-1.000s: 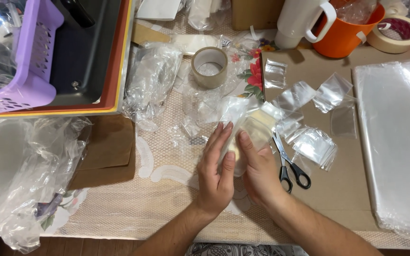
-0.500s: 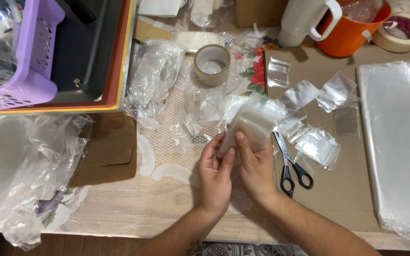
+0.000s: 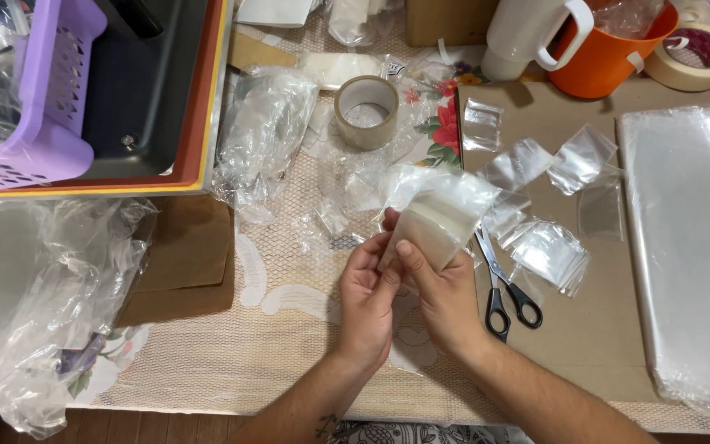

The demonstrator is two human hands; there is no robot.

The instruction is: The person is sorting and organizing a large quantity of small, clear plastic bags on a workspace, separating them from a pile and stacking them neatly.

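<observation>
While both hands grip it above the lace-covered desk (image 3: 289, 362), the small clear plastic bag with a pale flat piece inside (image 3: 437, 215) sits pinched between the left hand (image 3: 369, 298) and the right hand (image 3: 447, 294), fingers closed on its lower edge. Several small clear bags (image 3: 548, 251) already lie by the black-handled scissors (image 3: 507, 300), and a thick stack of clear sheets (image 3: 692, 247) looks unused. Whether the bag's mouth is sealed is hard to tell
</observation>
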